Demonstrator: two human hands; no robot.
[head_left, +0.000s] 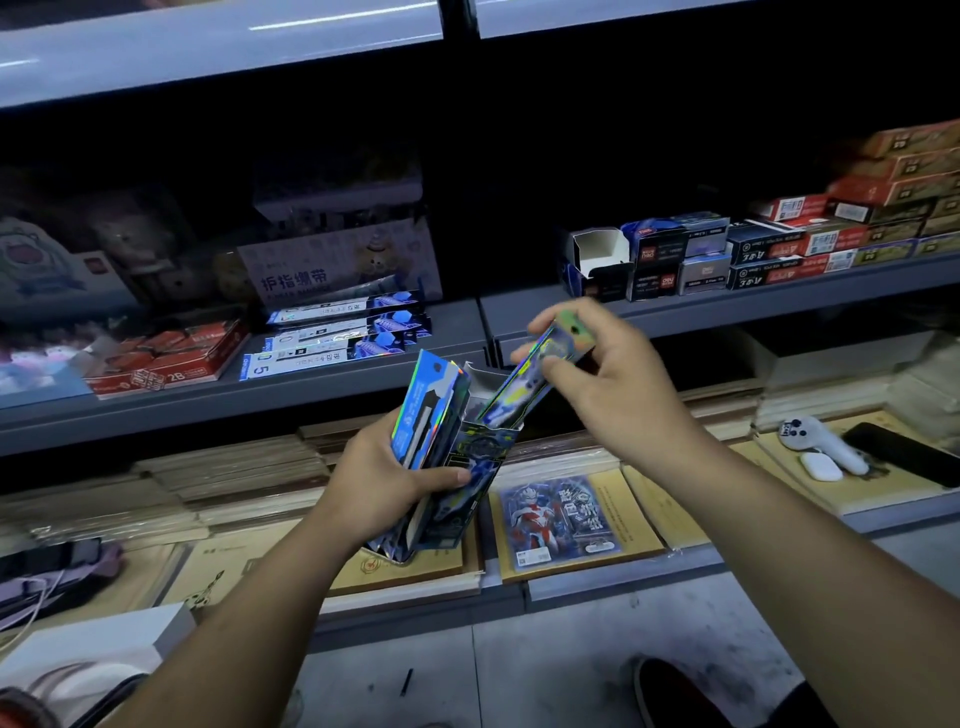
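My left hand (384, 480) grips an opened blue display box (470, 483) together with several shiny blue pen packs (428, 410) held against its left side. My right hand (608, 379) pinches the top of one long holographic pen pack (524, 379), whose lower end sits inside the box's open top. Both hands are in front of the shelf unit, above the lowest shelf. More of the same pen packs (343, 332) lie flat on the middle shelf (311, 395), behind and to the left of my hands.
Red eraser boxes (166, 358) sit left on the middle shelf; stacked small boxes (779, 244) fill its right side. The bottom shelf holds brown notebooks (410, 566), a hero card pack (558, 519), a white controller (821, 441), an earbud case (821, 466) and a phone (904, 452). My shoe (685, 696) is on the floor.
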